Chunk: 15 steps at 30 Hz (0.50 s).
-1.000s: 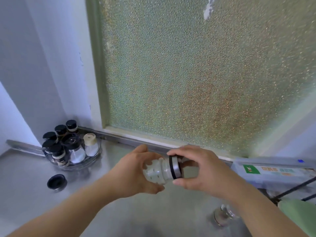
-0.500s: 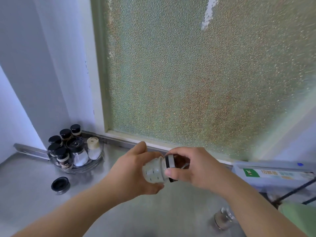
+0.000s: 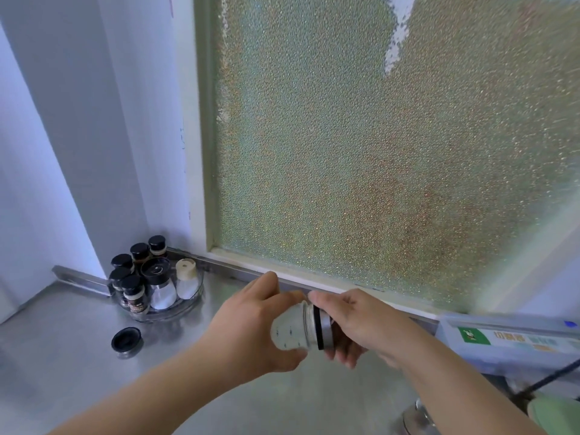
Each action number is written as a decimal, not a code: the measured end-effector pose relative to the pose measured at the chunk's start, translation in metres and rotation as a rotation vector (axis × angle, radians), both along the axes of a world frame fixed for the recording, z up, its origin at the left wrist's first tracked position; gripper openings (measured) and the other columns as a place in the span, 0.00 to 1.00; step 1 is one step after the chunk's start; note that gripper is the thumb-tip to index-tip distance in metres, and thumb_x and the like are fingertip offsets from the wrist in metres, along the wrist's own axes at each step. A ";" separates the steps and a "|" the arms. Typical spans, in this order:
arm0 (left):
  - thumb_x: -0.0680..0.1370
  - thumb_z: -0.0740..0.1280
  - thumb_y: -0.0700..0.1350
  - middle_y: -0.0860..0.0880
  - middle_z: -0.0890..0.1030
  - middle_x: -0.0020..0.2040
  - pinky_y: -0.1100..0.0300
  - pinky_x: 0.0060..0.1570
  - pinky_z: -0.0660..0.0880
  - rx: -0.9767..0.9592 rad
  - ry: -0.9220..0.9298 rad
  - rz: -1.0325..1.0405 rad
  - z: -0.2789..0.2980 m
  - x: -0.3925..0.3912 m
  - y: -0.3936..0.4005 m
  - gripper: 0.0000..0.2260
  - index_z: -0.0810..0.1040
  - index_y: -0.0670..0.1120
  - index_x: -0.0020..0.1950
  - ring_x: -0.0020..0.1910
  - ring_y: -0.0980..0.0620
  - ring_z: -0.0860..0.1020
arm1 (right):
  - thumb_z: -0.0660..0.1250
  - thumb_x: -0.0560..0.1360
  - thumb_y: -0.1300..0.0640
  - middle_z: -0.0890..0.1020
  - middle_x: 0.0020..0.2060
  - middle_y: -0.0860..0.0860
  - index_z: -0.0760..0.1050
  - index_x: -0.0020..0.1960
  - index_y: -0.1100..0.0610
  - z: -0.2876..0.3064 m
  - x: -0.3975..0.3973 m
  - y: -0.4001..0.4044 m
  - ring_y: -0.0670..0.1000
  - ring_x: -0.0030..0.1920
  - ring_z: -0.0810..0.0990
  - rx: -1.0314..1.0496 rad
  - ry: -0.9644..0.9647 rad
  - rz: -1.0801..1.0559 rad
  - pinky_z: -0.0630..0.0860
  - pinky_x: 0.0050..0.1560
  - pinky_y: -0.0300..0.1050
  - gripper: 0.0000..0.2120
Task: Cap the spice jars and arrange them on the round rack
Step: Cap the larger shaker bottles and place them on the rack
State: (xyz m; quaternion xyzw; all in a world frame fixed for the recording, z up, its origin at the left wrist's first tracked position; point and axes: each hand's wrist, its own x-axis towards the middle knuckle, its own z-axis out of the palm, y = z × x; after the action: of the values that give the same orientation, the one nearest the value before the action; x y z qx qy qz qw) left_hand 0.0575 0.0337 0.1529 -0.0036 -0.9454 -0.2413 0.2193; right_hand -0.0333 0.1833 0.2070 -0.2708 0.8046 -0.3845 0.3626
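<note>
A white spice jar (image 3: 290,332) lies sideways in the air above the steel counter. My left hand (image 3: 251,328) grips its body. My right hand (image 3: 354,324) is closed around its black-and-silver cap (image 3: 323,329), which sits on the jar's neck. The round clear rack (image 3: 175,310) stands at the back left by the wall. It holds several black-capped jars (image 3: 131,285), a larger jar with white contents (image 3: 160,285) and an uncapped white jar (image 3: 186,279). A loose black cap (image 3: 126,339) lies on the counter in front of the rack.
A frosted window (image 3: 376,152) fills the wall behind the counter. A box with a green label (image 3: 508,339) sits at the right edge. Another glass jar (image 3: 419,417) stands at the bottom right, partly hidden by my right arm. A black cable (image 3: 546,379) runs at the far right.
The view has shifted, so rack and hands sit further right in frame. My right hand has turned on the cap; my fingers now wrap over and under it. The jar stays sideways.
</note>
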 end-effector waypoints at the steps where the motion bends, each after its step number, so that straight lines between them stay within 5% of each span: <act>1: 0.56 0.69 0.61 0.53 0.69 0.38 0.65 0.32 0.73 0.079 -0.004 0.002 -0.001 0.000 -0.001 0.28 0.74 0.58 0.56 0.35 0.59 0.67 | 0.58 0.75 0.39 0.80 0.30 0.54 0.77 0.40 0.58 0.000 0.000 0.001 0.49 0.25 0.78 -0.022 0.003 0.002 0.75 0.28 0.39 0.23; 5: 0.54 0.72 0.60 0.50 0.70 0.42 0.57 0.44 0.76 0.333 -0.070 0.032 0.001 0.000 -0.003 0.27 0.77 0.57 0.52 0.40 0.52 0.74 | 0.70 0.64 0.37 0.80 0.47 0.38 0.70 0.58 0.35 -0.002 -0.006 0.009 0.39 0.43 0.82 -0.097 0.292 0.150 0.75 0.45 0.34 0.23; 10: 0.53 0.74 0.56 0.51 0.68 0.41 0.60 0.46 0.76 0.456 -0.146 -0.059 0.007 0.001 -0.004 0.25 0.79 0.57 0.50 0.41 0.53 0.74 | 0.78 0.62 0.53 0.78 0.51 0.35 0.72 0.54 0.35 0.004 -0.009 0.018 0.37 0.50 0.79 -0.164 0.493 0.231 0.72 0.52 0.29 0.26; 15: 0.54 0.74 0.55 0.54 0.69 0.40 0.68 0.45 0.74 0.465 -0.142 -0.073 0.006 0.002 -0.004 0.25 0.79 0.57 0.50 0.43 0.56 0.74 | 0.79 0.61 0.53 0.80 0.49 0.36 0.73 0.55 0.36 0.015 -0.016 0.025 0.38 0.49 0.80 -0.144 0.482 0.233 0.76 0.54 0.36 0.27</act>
State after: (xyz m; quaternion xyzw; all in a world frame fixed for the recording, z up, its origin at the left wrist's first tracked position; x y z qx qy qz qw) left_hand 0.0600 0.0294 0.1591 0.0296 -0.8767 -0.4598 0.1385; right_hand -0.0495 0.2087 0.2215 -0.4702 0.8018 -0.3207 0.1823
